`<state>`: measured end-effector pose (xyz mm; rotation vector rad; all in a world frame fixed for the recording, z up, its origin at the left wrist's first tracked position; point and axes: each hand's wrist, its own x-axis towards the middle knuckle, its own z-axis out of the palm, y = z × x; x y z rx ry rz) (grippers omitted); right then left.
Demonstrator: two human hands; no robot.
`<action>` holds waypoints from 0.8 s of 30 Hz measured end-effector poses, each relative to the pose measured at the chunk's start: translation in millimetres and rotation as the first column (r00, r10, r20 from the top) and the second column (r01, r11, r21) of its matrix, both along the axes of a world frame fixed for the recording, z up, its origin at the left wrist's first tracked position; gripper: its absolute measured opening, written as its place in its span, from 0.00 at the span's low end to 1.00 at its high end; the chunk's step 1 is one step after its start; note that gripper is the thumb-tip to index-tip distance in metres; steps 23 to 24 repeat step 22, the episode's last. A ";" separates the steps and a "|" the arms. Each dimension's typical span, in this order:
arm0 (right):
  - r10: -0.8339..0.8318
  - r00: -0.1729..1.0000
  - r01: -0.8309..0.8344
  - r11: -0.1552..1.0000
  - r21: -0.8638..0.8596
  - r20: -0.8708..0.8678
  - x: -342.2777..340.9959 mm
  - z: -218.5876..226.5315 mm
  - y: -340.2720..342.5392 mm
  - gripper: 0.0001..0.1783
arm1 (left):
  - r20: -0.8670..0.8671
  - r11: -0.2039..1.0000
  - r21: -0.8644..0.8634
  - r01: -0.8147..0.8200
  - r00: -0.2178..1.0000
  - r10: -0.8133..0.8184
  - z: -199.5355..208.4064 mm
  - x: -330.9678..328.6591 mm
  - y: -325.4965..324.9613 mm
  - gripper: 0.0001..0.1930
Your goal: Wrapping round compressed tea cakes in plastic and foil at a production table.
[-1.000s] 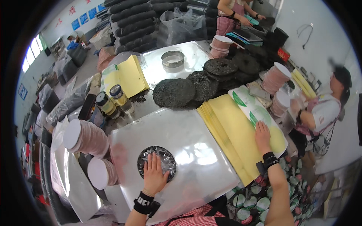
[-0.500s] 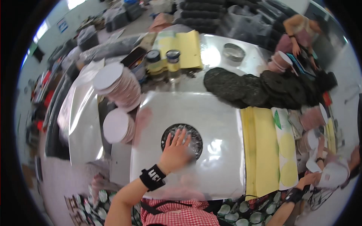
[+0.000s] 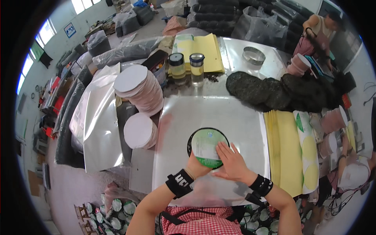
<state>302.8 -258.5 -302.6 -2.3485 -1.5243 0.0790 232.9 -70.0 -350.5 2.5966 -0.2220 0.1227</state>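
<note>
A round dark cake [image 3: 194, 138] lies on a large white sheet [image 3: 188, 113] on the table in front of me. A round white-and-green paper label [image 3: 206, 145] covers most of its top. My left hand [image 3: 197, 166] rests at the near edge of the cake, under the label's rim. My right hand [image 3: 233, 163] lies flat, fingers spread, on the label's right side. Both wrists wear black bands.
Two stacks of pink-white round discs [image 3: 139, 92] stand at the left. Two glass jars [image 3: 187, 69] and yellow sheets [image 3: 199, 47] sit at the back. Several dark cakes [image 3: 270, 92] lie at the right rear, yellow paper stacks [image 3: 288, 150] at the right. Other people work at the right.
My right hand has come from the yellow paper stack to the cake. A round green-and-white label now covers the dark cake, and both hands rest on it.
</note>
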 end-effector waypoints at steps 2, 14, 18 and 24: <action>0.021 0.988 0.010 0.980 0.197 -0.152 18.7 3.8 17.7 0.50 | 0.031 1.000 0.018 -0.006 1.000 0.005 0.7 1.7 1.6 0.33; 0.039 0.999 -0.040 0.998 -0.053 -0.008 6.1 -24.5 74.8 0.41 | -0.281 0.679 -0.502 -0.535 0.844 0.457 7.9 -42.3 57.5 0.28; 0.033 0.999 -0.036 0.996 -0.080 -0.031 6.6 -29.7 82.1 0.41 | -0.268 0.779 -0.353 -0.518 0.854 0.446 4.6 -26.9 56.7 0.26; 0.032 0.999 -0.041 0.957 -0.288 -0.034 10.5 -35.2 85.7 0.47 | -0.009 0.925 0.173 -0.337 0.939 0.344 52.3 -22.5 36.0 0.34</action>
